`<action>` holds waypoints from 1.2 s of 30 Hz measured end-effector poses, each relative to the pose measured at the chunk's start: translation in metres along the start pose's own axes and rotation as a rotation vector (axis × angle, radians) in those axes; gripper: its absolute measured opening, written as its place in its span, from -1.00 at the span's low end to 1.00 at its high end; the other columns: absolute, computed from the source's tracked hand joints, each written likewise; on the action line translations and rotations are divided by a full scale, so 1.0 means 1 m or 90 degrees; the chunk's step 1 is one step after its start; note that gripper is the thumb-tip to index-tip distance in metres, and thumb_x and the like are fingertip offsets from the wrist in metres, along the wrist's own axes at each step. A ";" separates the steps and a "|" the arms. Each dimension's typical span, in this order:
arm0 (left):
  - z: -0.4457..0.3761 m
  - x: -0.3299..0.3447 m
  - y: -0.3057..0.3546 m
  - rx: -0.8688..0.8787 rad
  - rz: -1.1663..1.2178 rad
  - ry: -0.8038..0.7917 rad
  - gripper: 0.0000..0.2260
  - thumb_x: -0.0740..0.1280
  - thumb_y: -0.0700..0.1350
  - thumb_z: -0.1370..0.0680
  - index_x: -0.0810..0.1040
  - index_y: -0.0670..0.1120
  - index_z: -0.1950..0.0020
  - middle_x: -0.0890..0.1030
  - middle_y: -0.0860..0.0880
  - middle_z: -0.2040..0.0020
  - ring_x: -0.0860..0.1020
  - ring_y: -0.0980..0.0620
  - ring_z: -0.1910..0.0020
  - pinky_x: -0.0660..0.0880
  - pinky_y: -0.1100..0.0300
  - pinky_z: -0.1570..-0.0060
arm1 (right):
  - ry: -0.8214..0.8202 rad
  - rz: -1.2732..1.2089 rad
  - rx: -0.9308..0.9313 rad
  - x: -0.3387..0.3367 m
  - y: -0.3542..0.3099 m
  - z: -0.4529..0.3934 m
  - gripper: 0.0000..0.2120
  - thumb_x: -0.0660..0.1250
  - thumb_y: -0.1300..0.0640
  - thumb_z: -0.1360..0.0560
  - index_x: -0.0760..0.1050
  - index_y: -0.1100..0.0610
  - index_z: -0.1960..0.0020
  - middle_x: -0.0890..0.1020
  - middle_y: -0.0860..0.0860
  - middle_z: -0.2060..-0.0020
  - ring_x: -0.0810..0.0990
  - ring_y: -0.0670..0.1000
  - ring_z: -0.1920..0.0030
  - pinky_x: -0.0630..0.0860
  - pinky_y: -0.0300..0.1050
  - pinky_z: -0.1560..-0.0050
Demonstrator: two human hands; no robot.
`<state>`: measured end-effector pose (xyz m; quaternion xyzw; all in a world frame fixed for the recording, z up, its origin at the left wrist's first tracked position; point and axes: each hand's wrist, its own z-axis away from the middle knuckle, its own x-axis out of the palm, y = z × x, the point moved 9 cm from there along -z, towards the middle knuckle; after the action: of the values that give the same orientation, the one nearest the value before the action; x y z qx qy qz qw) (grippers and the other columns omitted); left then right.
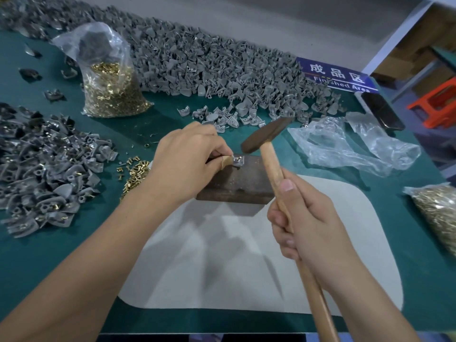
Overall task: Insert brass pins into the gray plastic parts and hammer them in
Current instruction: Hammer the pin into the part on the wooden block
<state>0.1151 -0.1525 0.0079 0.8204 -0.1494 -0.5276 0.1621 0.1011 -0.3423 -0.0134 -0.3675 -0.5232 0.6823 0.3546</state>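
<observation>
The left hand pinches a gray part at the far edge of a dark block, near the middle of the worktop. The part lies flat, its long axis running left to right; its left end is hidden under the fingers, one of which is wrapped in tan tape. A small pin seems to stand in the part, but it is too small to tell clearly. The right hand is wrapped around the wooden handle of a hammer. The handle runs from the lower right up to the head, which hangs just above and to the right of the part, not touching it; its striking face points down and left. The bottom of the handle is cut off by the picture edge. Loose pins lie left of the block, partly hidden by the left wrist. A bag of pins stands further back, beside a long heap of parts.
</observation>
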 end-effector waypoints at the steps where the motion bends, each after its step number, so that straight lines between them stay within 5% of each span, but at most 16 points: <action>1: 0.000 0.000 0.000 0.000 0.001 0.000 -0.94 0.48 0.06 -0.53 0.71 0.12 0.04 0.52 0.14 0.19 0.46 0.10 0.07 0.20 0.19 0.19 | 0.014 -0.006 -0.013 -0.001 -0.002 0.001 -0.70 0.09 -0.03 -0.73 0.58 -0.20 -0.25 0.36 -0.01 0.40 0.21 -0.04 0.51 0.17 -0.30 0.51; 14: 0.000 -0.001 -0.004 -0.003 0.017 -0.012 -0.94 0.47 0.06 -0.53 0.71 0.12 0.05 0.52 0.16 0.19 0.38 0.17 0.09 0.18 0.22 0.26 | 0.011 0.017 0.001 -0.006 -0.001 -0.003 -0.70 0.09 -0.02 -0.74 0.60 -0.20 -0.21 0.36 -0.01 0.41 0.21 -0.05 0.52 0.17 -0.29 0.51; 18: 0.000 -0.001 -0.006 -0.008 0.018 -0.012 -0.94 0.48 0.06 -0.53 0.71 0.12 0.05 0.51 0.17 0.19 0.37 0.19 0.09 0.16 0.42 0.24 | 0.011 0.033 -0.008 -0.005 -0.005 -0.003 -0.70 0.08 -0.02 -0.74 0.59 -0.20 -0.20 0.35 -0.01 0.40 0.21 -0.05 0.52 0.18 -0.29 0.52; 22: 0.000 -0.001 -0.007 -0.012 0.027 -0.017 -0.93 0.47 0.08 -0.53 0.71 0.14 0.04 0.52 0.16 0.19 0.39 0.18 0.08 0.20 0.34 0.26 | -0.026 0.078 0.024 -0.014 -0.005 -0.008 -0.82 0.20 -0.10 -0.68 0.56 -0.28 -0.16 0.35 -0.04 0.41 0.22 -0.05 0.51 0.19 -0.26 0.53; 27: 0.001 -0.001 -0.005 -0.002 0.025 -0.016 -0.90 0.43 0.09 -0.55 0.73 0.15 0.00 0.54 0.14 0.15 0.45 0.10 0.03 0.20 0.16 0.22 | 0.071 0.394 -0.194 -0.046 -0.048 -0.019 -0.84 0.16 0.02 -0.72 0.42 -0.19 -0.23 0.61 -0.10 0.26 0.45 -0.08 0.41 0.39 -0.19 0.37; 32: 0.001 0.001 -0.002 0.004 0.008 -0.016 -0.90 0.41 0.10 -0.55 0.71 0.16 0.01 0.54 0.14 0.12 0.43 0.14 0.03 0.21 0.16 0.20 | 0.134 0.600 -0.146 -0.055 -0.042 -0.037 -0.80 0.09 -0.16 -0.66 0.41 -0.10 -0.01 0.51 -0.08 0.34 0.45 -0.03 0.32 0.38 0.01 0.34; 36: 0.002 0.000 -0.003 0.003 0.019 -0.011 -0.91 0.45 0.10 -0.52 0.70 0.15 0.04 0.55 0.17 0.13 0.43 0.16 0.03 0.23 0.19 0.26 | 0.150 0.621 -0.148 -0.039 -0.029 -0.034 -0.74 0.09 -0.18 -0.68 0.47 -0.08 -0.10 0.45 -0.07 0.43 0.46 0.03 0.35 0.35 0.02 0.38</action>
<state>0.1135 -0.1501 0.0054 0.8139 -0.1642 -0.5317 0.1670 0.1523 -0.3550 0.0137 -0.6801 -0.3198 0.6596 0.0088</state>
